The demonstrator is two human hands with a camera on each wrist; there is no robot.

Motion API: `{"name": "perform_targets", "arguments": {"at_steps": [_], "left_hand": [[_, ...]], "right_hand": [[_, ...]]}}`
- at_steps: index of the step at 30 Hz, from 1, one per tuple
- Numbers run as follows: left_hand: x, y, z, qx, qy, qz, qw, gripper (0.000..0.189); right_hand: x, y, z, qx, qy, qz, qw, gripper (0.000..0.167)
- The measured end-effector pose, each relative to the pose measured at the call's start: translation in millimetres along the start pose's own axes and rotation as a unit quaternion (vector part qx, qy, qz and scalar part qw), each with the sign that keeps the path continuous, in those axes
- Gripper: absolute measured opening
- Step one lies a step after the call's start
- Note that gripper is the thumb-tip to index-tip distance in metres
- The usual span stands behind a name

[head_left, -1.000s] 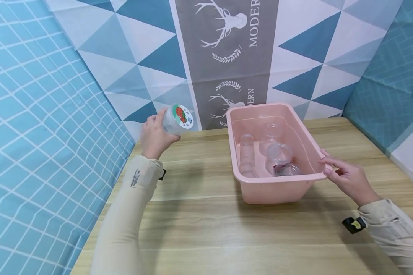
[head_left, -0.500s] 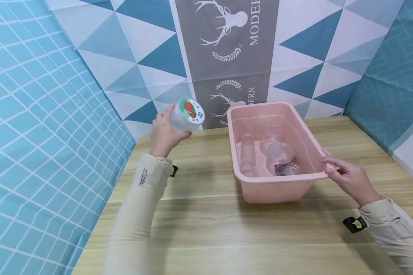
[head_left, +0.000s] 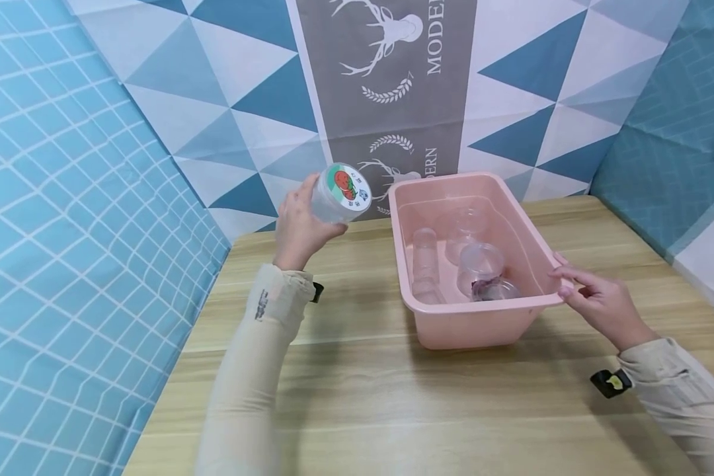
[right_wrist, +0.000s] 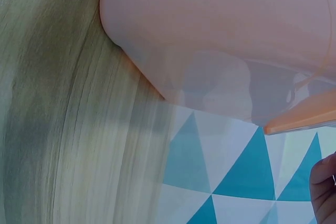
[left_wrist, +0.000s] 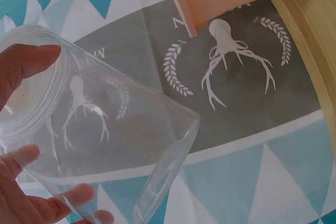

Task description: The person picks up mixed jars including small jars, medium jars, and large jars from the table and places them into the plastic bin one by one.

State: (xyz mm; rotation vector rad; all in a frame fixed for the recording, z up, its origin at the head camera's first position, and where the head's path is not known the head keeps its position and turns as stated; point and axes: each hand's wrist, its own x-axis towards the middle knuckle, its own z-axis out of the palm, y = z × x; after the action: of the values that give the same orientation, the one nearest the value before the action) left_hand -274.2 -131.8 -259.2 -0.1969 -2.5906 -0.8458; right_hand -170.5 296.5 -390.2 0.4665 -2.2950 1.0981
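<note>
My left hand (head_left: 302,228) holds a clear plastic jar (left_wrist: 126,124) in the air, left of the pink basin (head_left: 473,330). A round label (head_left: 349,187) with a red tomato picture covers the jar's lid end, tilted toward the head camera. In the left wrist view the thumb and fingers spread around the jar, which looks see-through and without contents. My right hand (head_left: 607,307) pinches the basin's near right rim corner. Inside the basin are several clear jars (head_left: 480,264), one lying along the left side (head_left: 425,254). Something dark red (head_left: 485,287) shows by the nearest jar.
The basin stands on a wooden table (head_left: 357,396) near its back edge. Behind rises a patterned cloth wall (head_left: 393,99) with deer prints. A blue grid-patterned sheet (head_left: 65,231) borders the left side, and a teal one (head_left: 672,145) the right.
My left hand has moved rightward and slightly up with the jar, closer to the basin. The right hand has stayed on the rim, and the basin stands in the same place.
</note>
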Motion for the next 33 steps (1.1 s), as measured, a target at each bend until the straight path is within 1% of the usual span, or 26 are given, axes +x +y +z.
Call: {"name": "perform_targets", "arguments": {"at_steps": [3,7,11,14,19,21,26,30,33], "left_hand": [[2.0,2.0,3.1,-0.012,0.002,-0.002,0.9999,0.092],[5.5,8.7,9.2,-0.023,0.004,0.001,0.9997,0.093],[8.6,18.0,12.5,-0.035,0.005,0.009,0.9993,0.094],[10.0,26.7,12.9,-0.051,0.001,0.018,0.9986,0.092],[11.4,39.7,12.4,-0.068,-0.01,0.027,0.9973,0.091],[11.7,43.8,12.6,-0.069,-0.014,0.024,0.9972,0.091],[16.5,51.5,15.6,-0.101,-0.021,0.028,0.9943,0.091],[20.9,56.5,18.9,-0.122,-0.039,0.04,0.9909,0.092],[21.8,60.3,21.5,-0.132,-0.059,0.051,0.9882,0.093]], "right_hand": [[1.2,-0.1,-0.1,-0.002,0.003,-0.005,1.0,0.045],[0.5,0.8,-0.9,-0.002,0.009,-0.011,0.9999,0.045],[0.6,1.1,-0.3,0.003,0.009,-0.013,0.9999,0.041],[0.7,0.8,0.4,0.005,0.01,-0.014,0.9998,0.041],[1.2,0.3,0.7,0.004,0.012,-0.017,0.9998,0.039],[1.0,0.6,0.6,0.003,0.01,-0.016,0.9998,0.038],[0.9,0.8,0.4,0.006,0.013,-0.015,0.9998,0.042],[2.1,0.7,1.9,0.022,0.022,-0.019,0.9993,0.034],[1.5,0.5,2.7,0.019,0.023,-0.026,0.9992,0.031]]}}
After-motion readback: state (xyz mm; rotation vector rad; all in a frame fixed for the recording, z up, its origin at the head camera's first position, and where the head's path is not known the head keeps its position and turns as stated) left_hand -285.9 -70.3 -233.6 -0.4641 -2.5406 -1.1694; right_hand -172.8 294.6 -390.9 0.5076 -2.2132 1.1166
